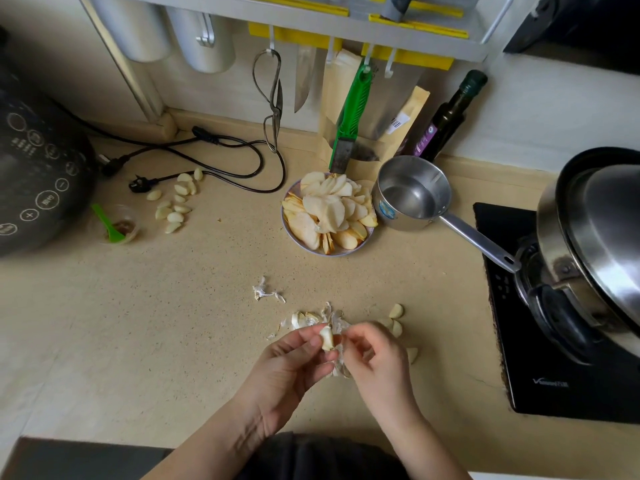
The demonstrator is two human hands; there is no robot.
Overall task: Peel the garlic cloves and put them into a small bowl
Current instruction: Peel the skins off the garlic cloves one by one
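Head view: a beige countertop (156, 341) is filling most of the field. A dark cooker (38, 168) with round buttons is sitting at far left; a black stove (554, 375) is carrying a steel wok with lid (595, 244) at far right. A plate of sliced fruit (327, 213) is sitting at centre back, touching a steel saucepan (410, 192) holding water, its handle reaching toward the stove. A dark bottle (450, 116) is standing behind the saucepan. Scissors (272, 98) and a green-handled tool (349, 123) are hanging from the wall rack.

A small clear cup (117, 223) with a green spoon is sitting beside the cooker. Peeled cloves (175, 202) are lying loose just right of it, on the counter.

The left hand (291, 372) is pinching a garlic clove (326, 337) between thumb and fingers, above the counter near the front edge. The right hand (375, 355) is pinching the papery skin (341, 325) at the clove's side. More cloves (396, 318) are lying right of the hands; torn skins (265, 292) are lying behind.
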